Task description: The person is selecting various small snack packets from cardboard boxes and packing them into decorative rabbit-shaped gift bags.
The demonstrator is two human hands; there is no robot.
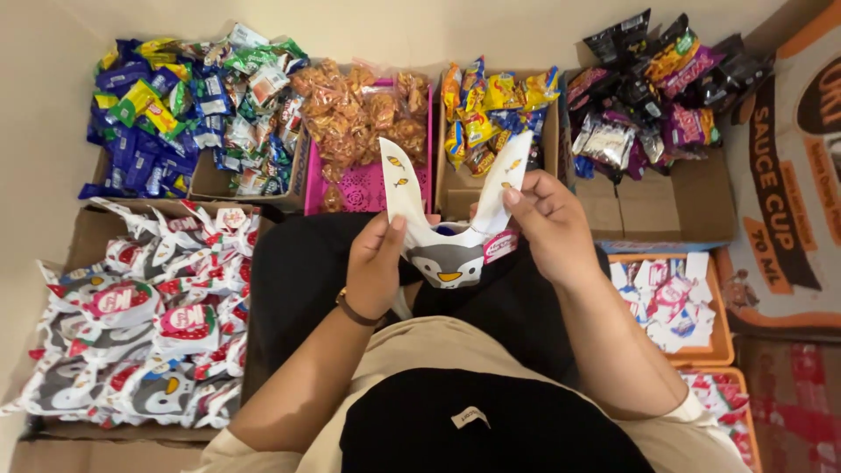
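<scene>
I hold a small white gift bag with a grey penguin face and two long ear-like handles over a black cloth on my lap. My left hand pinches the left handle and side of the bag. My right hand grips the right handle near its top. A brown band sits on my left wrist.
A cardboard box at left holds several finished penguin bags. Ahead are boxes of wrapped sweets, a pink basket of orange snacks, yellow snack packs and dark packets. An orange tray of labels lies at right.
</scene>
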